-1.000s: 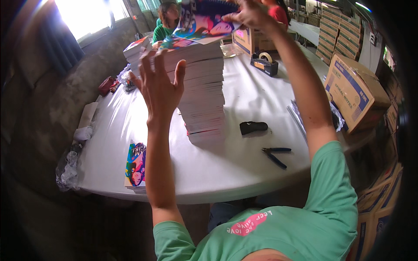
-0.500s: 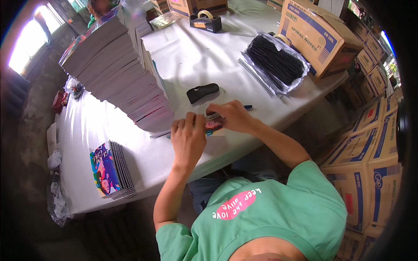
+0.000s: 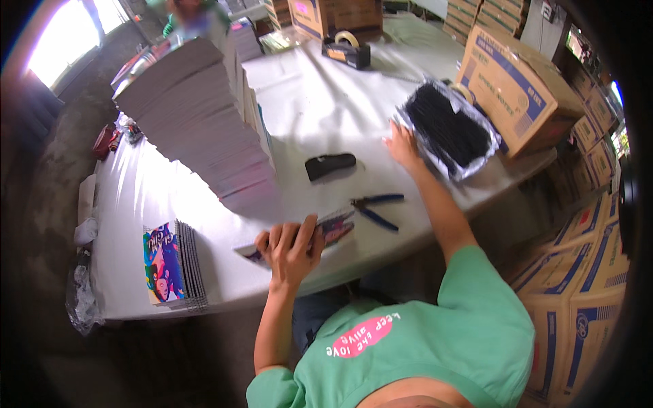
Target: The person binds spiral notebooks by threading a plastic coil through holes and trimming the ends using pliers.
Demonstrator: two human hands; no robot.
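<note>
A thin colourful booklet [image 3: 309,234] lies flat near the front edge of the white-covered table [image 3: 320,115], and our left hand [image 3: 291,246] rests on top of it, fingers curled over its near edge and thumb pressed against its right part, so the hand grips it rather than lying spread. Our right hand [image 3: 403,144] is stretched out well apart from it, fingers loosely together and touching the near corner of a clear plastic bag of black strips [image 3: 447,129]; whether it pinches anything we cannot tell.

Just right of the booklet lie blue-handled pliers [image 3: 375,207], and beyond them a small black object [image 3: 329,165]. A tall leaning stack of booklets [image 3: 204,129] rises behind our left hand, and a short bound pile with a bright cover [image 3: 173,264] sits near the table's left front corner. At the far end stands a tape dispenser [image 3: 347,49].

The table cloth is plain white and wrinkled in places. A printed cardboard box [image 3: 513,85] stands on the table's right end beside the bag, and more stacked cartons [image 3: 581,272] fill the right side of the room. The floor to the left is dark, and a bright window [image 3: 58,37] glares at the upper left. Another person [image 3: 190,17] in green stands at the far end of the table.
</note>
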